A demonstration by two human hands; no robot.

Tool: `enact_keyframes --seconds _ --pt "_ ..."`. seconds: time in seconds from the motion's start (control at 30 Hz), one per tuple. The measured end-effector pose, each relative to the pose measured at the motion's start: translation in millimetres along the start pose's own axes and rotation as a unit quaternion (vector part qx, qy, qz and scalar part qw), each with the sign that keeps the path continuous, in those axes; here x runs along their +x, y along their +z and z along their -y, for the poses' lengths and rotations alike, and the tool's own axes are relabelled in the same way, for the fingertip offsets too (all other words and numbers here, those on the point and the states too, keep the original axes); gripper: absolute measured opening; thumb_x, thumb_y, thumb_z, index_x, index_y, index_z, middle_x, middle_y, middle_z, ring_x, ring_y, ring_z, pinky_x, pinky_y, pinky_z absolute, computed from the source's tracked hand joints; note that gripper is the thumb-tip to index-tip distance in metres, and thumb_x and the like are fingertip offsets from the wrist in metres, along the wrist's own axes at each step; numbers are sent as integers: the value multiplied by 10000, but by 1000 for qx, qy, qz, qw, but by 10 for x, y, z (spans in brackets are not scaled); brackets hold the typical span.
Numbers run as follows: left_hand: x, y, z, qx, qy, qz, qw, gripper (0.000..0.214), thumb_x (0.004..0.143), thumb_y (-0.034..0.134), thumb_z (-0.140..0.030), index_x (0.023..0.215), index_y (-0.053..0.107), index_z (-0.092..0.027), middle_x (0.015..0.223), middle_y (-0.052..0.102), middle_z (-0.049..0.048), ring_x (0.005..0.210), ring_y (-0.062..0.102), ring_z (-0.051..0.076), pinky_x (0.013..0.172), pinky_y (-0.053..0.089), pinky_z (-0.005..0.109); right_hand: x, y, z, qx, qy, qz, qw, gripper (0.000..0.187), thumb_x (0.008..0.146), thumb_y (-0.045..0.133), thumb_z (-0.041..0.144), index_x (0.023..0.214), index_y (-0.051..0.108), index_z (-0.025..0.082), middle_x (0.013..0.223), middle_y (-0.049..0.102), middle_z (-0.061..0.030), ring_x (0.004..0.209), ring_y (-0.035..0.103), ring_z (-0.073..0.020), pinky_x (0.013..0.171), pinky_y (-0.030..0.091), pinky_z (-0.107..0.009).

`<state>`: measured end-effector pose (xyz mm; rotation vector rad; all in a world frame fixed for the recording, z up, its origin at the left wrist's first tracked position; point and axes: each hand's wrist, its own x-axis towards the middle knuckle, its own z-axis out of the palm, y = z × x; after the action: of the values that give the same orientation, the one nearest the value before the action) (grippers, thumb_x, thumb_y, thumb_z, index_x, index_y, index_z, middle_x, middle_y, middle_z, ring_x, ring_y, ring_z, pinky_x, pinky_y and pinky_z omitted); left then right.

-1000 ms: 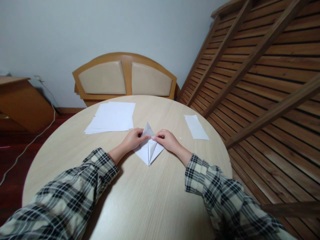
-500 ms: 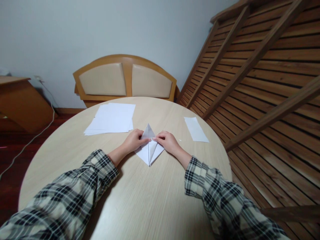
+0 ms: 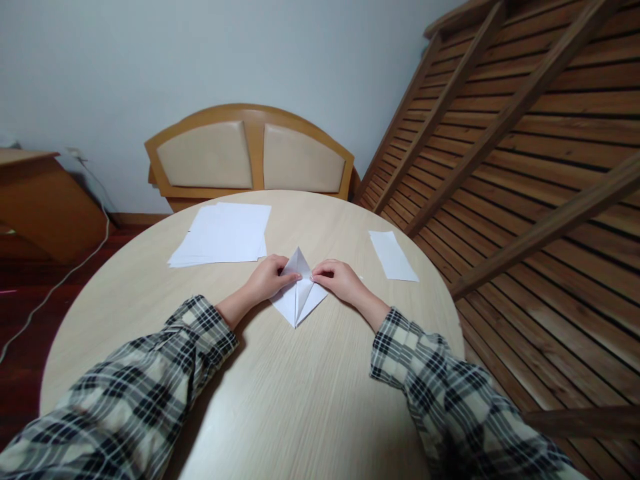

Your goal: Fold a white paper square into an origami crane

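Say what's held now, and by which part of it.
Folded paper: left hand grips its left edge, thumb on top. Right hand has fingertips at its right side; can't tell if they pinch.

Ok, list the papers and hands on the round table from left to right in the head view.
Stack of white sheets → left hand → folded white paper → right hand → narrow white strip of paper.

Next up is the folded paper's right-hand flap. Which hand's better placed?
Probably the right hand: its fingertips are at the right edge of the folded paper. The left hand has its thumb over the left side, so it looks better suited to steadying.
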<state>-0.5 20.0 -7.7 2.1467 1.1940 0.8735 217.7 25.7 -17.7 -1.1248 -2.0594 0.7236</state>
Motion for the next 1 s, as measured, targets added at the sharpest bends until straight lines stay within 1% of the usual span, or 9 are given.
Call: enact_keyframes --seconds 0.13,0.23,0.33,0.5,0.67,0.83,1.0 --pt "6 9 18 -16 -5 6 1000 266 801 637 -330 618 574 -149 615 537 7 568 452 119 550 348 262 0 13 36 -33 -20 -12 999 93 821 678 106 756 705 168 821 681 -39 816 609 -153 782 449 -299" --pt "17 15 37 -11 -15 9 1000 275 797 648 -362 643 591 -142 640 560 19 577 461 126 550 354 265 1 10 47 -54 -36 -23 998 112 823 673 103 736 685 174 813 675 -37 821 603 -155 793 453 -307" --pt "28 11 50 5 -10 15 1000 251 803 645 -355 676 604 -142 686 595 35 608 487 137 578 374 274 2 9 42 -57 -33 -28 997 113 821 679 106 730 684 172 807 675 -39 810 602 -156 782 454 -307" --pt "42 0 48 61 17 21 998 199 773 676 -297 658 604 -152 725 609 41 661 519 158 657 398 308 4 17 24 -49 -23 -31 998 104 808 697 107 727 700 172 793 678 -32 793 606 -153 762 453 -305" --pt "48 4 43 82 33 25 996 184 775 665 -280 648 605 -161 746 616 49 704 534 179 714 412 332 2 -1 2 -44 -39 -18 998 101 804 693 90 758 724 175 829 695 -43 830 621 -161 799 464 -318" --pt "47 2 41 84 30 26 996 170 787 655 -284 677 608 -163 813 639 68 755 547 192 769 418 351 -12 -68 -49 -27 -48 4 998 119 863 639 121 843 741 179 907 716 -65 894 637 -170 843 477 -335" --pt "46 -3 42 90 27 30 995 179 788 658 -296 676 612 -164 822 640 70 762 551 195 777 421 351 -19 -91 -72 -33 -48 7 998 124 833 653 88 826 733 182 912 712 -58 885 636 -164 836 479 -327"
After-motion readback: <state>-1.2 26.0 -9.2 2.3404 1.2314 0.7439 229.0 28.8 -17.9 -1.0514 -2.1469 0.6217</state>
